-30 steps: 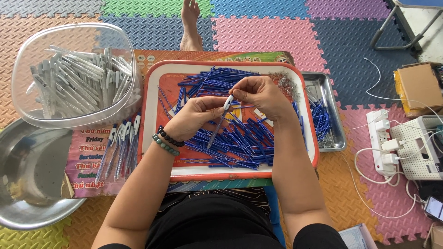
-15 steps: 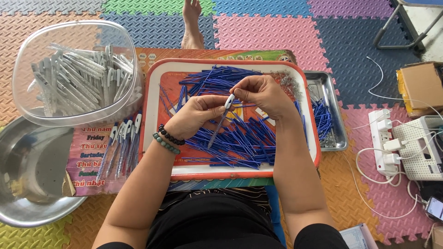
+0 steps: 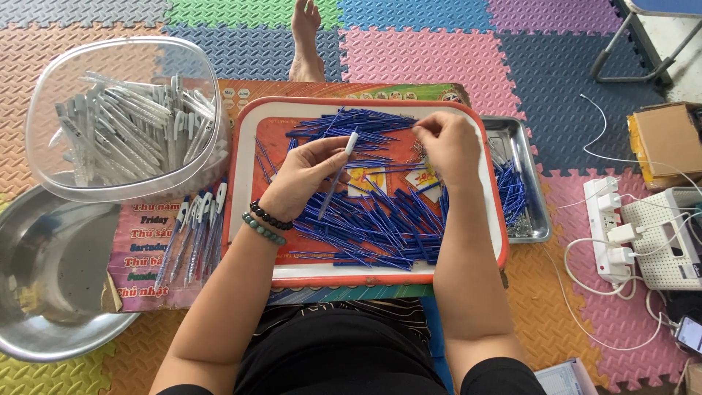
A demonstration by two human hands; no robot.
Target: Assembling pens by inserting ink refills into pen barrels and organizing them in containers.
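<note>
My left hand holds a slim pen part with a white tip, tilted up over a red-rimmed tray. The tray is covered with several blue pen refills. My right hand hovers at the tray's upper right, fingers pinched over a small pile of tiny metal springs; whether it holds one I cannot tell. Bead bracelets circle my left wrist.
A clear plastic bowl of white pen barrels stands at the left, above a steel basin. Several assembled pens lie beside the tray. A small steel tray with refills sits on the right; a power strip and cables lie farther right. A bare foot rests beyond.
My hands have come apart. The right hand moved away to the tray's upper right, while the left keeps the pen part.
</note>
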